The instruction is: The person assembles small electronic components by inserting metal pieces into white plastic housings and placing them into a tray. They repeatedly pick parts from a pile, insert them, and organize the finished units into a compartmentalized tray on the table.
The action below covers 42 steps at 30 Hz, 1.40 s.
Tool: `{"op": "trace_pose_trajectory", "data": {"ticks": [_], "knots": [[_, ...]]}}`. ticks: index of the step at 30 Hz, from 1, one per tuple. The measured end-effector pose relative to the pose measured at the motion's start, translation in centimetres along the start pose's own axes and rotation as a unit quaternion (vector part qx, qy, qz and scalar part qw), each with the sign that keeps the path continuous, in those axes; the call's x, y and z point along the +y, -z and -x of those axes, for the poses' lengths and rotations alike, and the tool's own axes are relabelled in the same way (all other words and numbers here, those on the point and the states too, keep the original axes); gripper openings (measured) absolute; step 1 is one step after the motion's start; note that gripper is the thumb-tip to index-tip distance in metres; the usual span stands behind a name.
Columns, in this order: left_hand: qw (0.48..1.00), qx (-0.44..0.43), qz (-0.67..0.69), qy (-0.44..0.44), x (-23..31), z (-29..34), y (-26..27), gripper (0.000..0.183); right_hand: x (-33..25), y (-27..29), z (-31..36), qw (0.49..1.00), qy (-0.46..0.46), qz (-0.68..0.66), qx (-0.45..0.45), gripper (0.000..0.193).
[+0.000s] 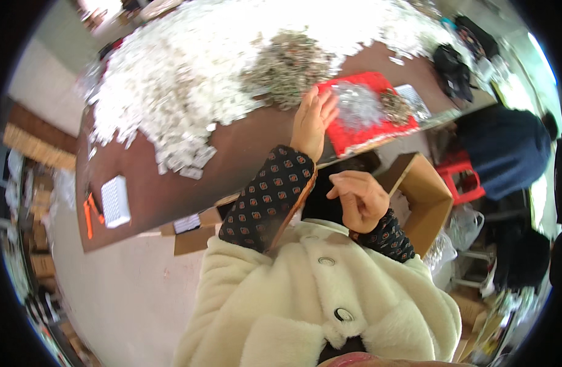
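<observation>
My left hand (312, 124) is raised over the table edge at the left side of a red mat (348, 139), with its fingers stretched out and nothing in them. Nearer to my body, my right hand (362, 197) is curled with the fingertips drawn in toward the thumb; whether anything small is between them I cannot make out. On the mat lie a heap of clear plastic pieces (358, 105) and a smaller heap of brownish, thin pieces (396, 107). Just beyond my left hand rises a larger pile of thin, greyish-brown pieces (290, 67).
A huge mound of whitish pieces (164, 79) covers much of the brown table (244, 144). Orange-handled pliers (90, 214) and a white perforated block (115, 202) lie at its left end. An open cardboard box (429, 202), a red stool (461, 177) and a dark-clothed person (507, 153) are right.
</observation>
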<state>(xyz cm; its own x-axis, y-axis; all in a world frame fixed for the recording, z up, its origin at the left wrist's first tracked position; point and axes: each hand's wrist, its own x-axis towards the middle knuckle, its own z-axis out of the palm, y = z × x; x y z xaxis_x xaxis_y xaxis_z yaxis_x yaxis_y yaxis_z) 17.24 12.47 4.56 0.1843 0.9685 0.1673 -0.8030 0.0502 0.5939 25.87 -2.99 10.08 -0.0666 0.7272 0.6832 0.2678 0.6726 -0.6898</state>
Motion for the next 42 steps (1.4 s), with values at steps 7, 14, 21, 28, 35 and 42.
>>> {"op": "trace_pose_trajectory", "data": {"ticks": [7,14,21,28,35,42], "knots": [[0.906,0.236,-0.189,-0.297,16.4,16.4,10.6,0.038,-0.5,-14.6,-5.9,0.967,-0.032,-0.109,-0.229,0.016],[0.677,0.606,-0.138,-0.394,26.2,27.3,24.5,0.042,-0.3,-39.9,-10.5,0.916,0.081,-0.157,-0.360,0.036],[0.729,0.614,-0.098,-0.285,32.2,27.9,28.0,0.056,0.8,-55.4,-11.7,0.903,0.017,-0.032,-0.427,0.058],[0.774,0.554,-0.071,-0.299,32.9,28.2,26.7,0.058,2.7,-59.0,-10.6,0.873,-0.008,0.033,-0.486,0.063],[0.761,0.563,-0.058,-0.316,33.1,27.7,27.3,0.047,1.8,-58.7,-11.1,0.858,0.002,0.018,-0.513,0.055],[0.790,0.521,-0.029,-0.321,32.7,28.9,28.5,0.045,1.9,-58.6,-9.1,0.851,-0.001,-0.015,-0.525,0.056]]}}
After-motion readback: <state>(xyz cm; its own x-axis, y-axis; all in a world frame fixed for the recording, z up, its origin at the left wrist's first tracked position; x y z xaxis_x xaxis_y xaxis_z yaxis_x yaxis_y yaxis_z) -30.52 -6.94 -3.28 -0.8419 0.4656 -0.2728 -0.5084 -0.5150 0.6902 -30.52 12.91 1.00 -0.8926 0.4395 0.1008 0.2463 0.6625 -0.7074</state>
